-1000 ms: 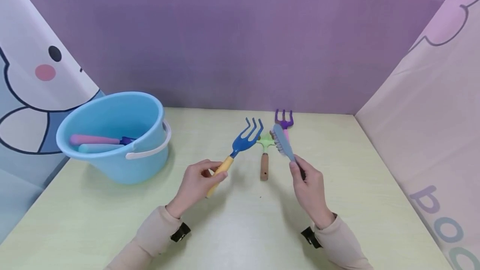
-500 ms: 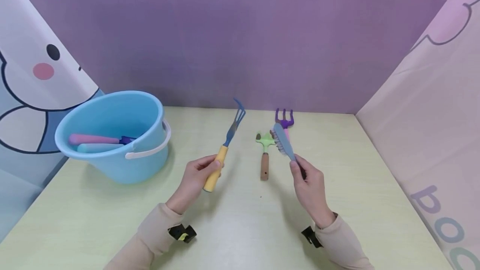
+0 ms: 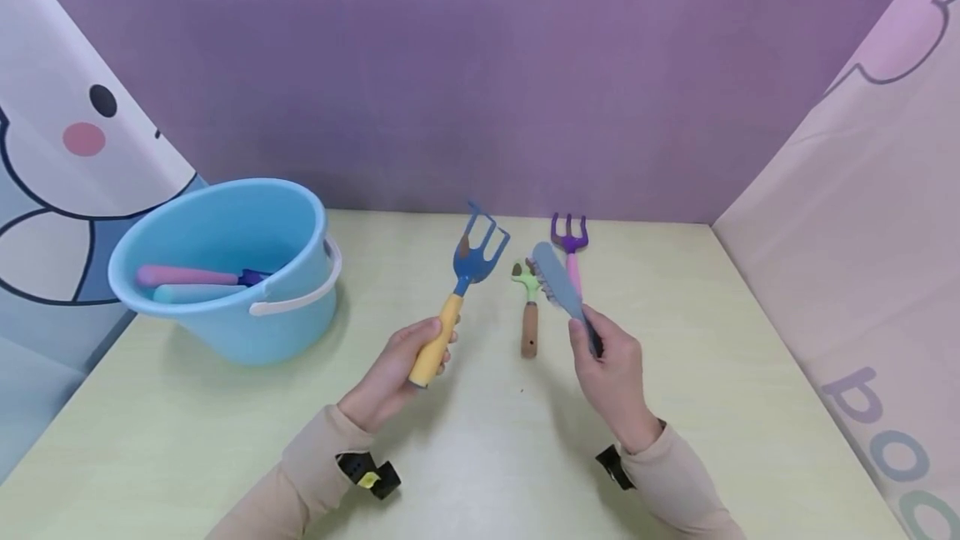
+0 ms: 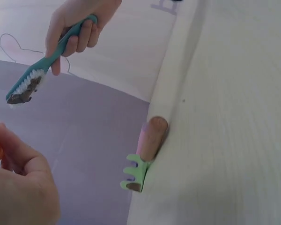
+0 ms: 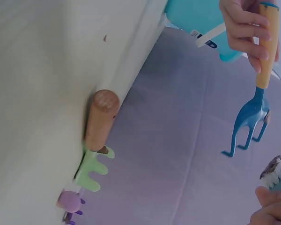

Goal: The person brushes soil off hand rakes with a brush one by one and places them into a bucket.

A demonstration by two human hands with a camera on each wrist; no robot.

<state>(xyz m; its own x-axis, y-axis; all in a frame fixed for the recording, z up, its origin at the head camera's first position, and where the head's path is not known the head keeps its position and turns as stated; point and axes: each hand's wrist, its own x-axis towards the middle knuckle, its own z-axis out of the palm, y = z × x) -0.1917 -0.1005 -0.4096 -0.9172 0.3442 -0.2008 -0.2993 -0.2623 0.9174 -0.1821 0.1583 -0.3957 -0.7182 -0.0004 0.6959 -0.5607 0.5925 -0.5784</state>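
My left hand (image 3: 392,372) grips the yellow handle of a blue three-pronged hand rake (image 3: 469,267), raised over the table with its prongs pointing away from me. A brown smear of dirt marks the base of one prong. My right hand (image 3: 617,373) holds a blue-grey scrubbing brush (image 3: 557,277) by its handle, head up and to the left. In the left wrist view, brown dirt cakes the brush's white bristles (image 4: 30,84). Rake and brush are apart. Beyond them lie a small green rake (image 3: 530,327) with a wooden handle and a purple rake (image 3: 573,245) with a pink handle.
At the left stands a light blue bucket (image 3: 247,336) with a white carrying handle. Inside are a pink-handled tool (image 3: 187,276) and a pale teal one (image 3: 197,295). A purple backdrop (image 3: 480,90) rises behind the table (image 3: 690,340), with printed side panels left and right.
The rake in my left hand has turned over, first edge-on, then face up with the dirt showing, moving slightly left. The brush has rolled so its back shows more.
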